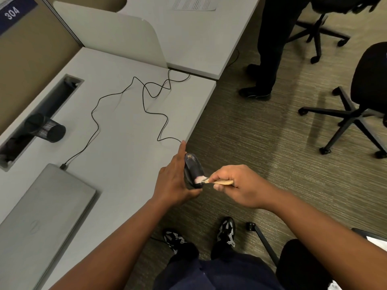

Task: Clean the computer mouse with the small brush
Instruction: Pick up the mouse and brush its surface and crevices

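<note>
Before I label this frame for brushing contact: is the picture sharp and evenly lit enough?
Head view: mouse and brush are reasonably sharp, bristles slightly soft; lighting is even, with faint cable shadows on the desk; wide-angle bending curves the desk edges.

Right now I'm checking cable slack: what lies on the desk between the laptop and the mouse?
Head view: only the thin black cable loops across bare desk.
</note>
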Motion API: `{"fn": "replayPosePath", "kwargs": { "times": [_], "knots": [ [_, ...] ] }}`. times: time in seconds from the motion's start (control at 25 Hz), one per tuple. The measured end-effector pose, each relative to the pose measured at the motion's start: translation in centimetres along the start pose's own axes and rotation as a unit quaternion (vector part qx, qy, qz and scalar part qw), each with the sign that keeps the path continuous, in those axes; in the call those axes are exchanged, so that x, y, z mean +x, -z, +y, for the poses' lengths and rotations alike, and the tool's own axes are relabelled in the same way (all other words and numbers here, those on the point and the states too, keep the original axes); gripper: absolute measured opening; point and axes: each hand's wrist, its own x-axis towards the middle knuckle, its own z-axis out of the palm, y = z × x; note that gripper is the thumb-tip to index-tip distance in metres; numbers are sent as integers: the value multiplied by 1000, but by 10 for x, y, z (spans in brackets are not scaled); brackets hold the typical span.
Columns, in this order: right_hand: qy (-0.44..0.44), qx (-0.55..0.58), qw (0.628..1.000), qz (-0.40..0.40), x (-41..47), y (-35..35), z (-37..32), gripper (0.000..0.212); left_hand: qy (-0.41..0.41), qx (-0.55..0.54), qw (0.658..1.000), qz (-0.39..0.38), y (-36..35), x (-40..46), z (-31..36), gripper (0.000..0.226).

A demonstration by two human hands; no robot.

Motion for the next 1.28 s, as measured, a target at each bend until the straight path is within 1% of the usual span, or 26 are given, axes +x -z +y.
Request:
{"fn": "replayPosePath", "kwargs": {
  "times": [0.08, 0.2, 0.28, 0.36, 0.48, 0.56, 0.68, 0.8, 0.92, 1.0, 1.08, 1.2, 1.28],
  "knots": [
    [-11, 12, 1000, 23, -1, 1, 4, 16, 8, -6, 1000, 0, 0, -1, -2, 165],
    [-40, 106, 991, 67, -3, -3, 6, 13, 13, -10, 1000, -14, 1, -3, -1, 165],
    [-51, 150, 985, 66, -3, -8, 5, 12, 13, -8, 1000, -19, 2, -2, -1, 163],
    [-46, 142, 987, 61, -3, -13, 4, 13, 14, -12, 1000, -15, 4, -2, 0, 161],
    [-44, 108, 992, 51, -5, -13, 6, 22, 14, -25, 999, -15, 7, -5, -1, 162],
    [-42, 90, 994, 36, -6, -11, 9, 24, 15, -36, 999, -13, 7, -6, -3, 162],
    [-41, 70, 996, 23, -9, -10, 15, 25, 22, -65, 998, -14, 8, -7, -5, 159],
    [-49, 74, 996, 28, -11, -11, 21, 25, 20, -76, 997, -12, 7, -6, -6, 156],
    [-70, 55, 996, 21, -11, -10, 26, 25, 16, -75, 997, -13, 4, -5, -7, 158],
    [-84, 39, 995, 38, -12, -9, 27, 22, 15, -73, 997, -19, 2, -4, -8, 159],
    [-100, 83, 988, 80, -13, -9, 25, 19, 15, -74, 997, -26, 1, -4, -9, 159],
    [-116, 247, 952, 142, -12, -11, 19, 11, 13, -70, 997, -34, 1, -4, -9, 159],
    [-134, 321, 928, 137, -10, -13, 15, 10, 9, -65, 997, -37, 1, -5, -8, 157]
  ]
}}
